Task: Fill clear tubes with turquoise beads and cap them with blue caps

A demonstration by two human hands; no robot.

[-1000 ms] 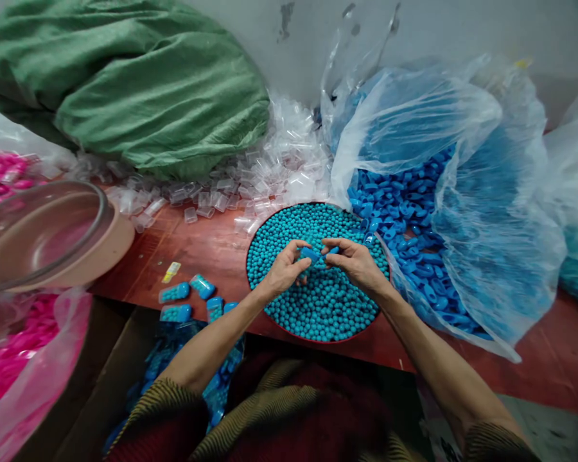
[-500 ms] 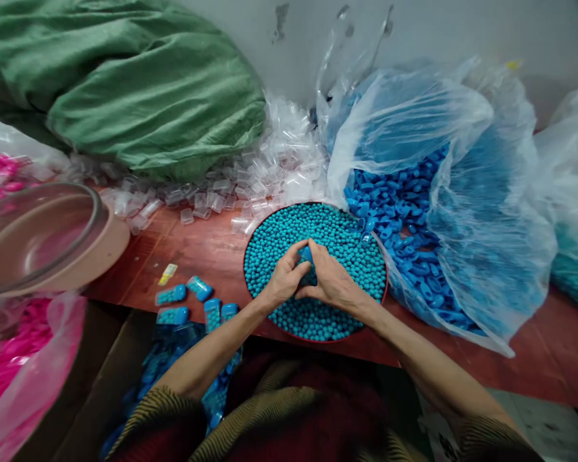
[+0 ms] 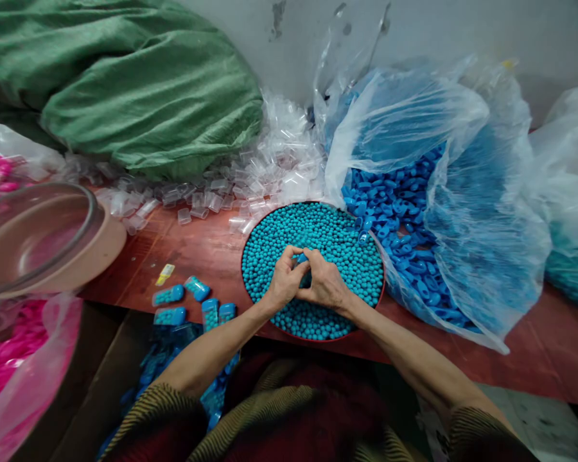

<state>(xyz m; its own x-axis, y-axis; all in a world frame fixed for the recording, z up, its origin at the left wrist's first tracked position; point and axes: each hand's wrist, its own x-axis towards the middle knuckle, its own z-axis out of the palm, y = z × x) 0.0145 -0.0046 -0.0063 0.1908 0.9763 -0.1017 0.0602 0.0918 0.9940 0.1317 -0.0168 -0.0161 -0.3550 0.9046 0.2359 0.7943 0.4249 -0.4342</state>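
Left fingers [image 3: 293, 250] and right fingers [image 3: 313, 257] touch, bent; both forearms [image 3: 221, 350] slant inward

The small blue plastic piece [image 3: 301, 258] in the grip looks smooth, though mostly hidden. Under the grip, the round turquoise beads [image 3: 313, 224] look like smooth plastic with a soft sheen. Right of it, glossy blue moulded-plastic caps [image 3: 390, 204] lie in a crinkled, translucent plastic-film bag [image 3: 491, 244]. Beyond the grip, clear plastic containers [image 3: 270, 176] look shiny; farther left, the bulging green sack [image 3: 164, 96] resembles creased, matt cloth. Around the beads, the reddish-brown tabletop [image 3: 212, 250] looks like worn, painted wood.
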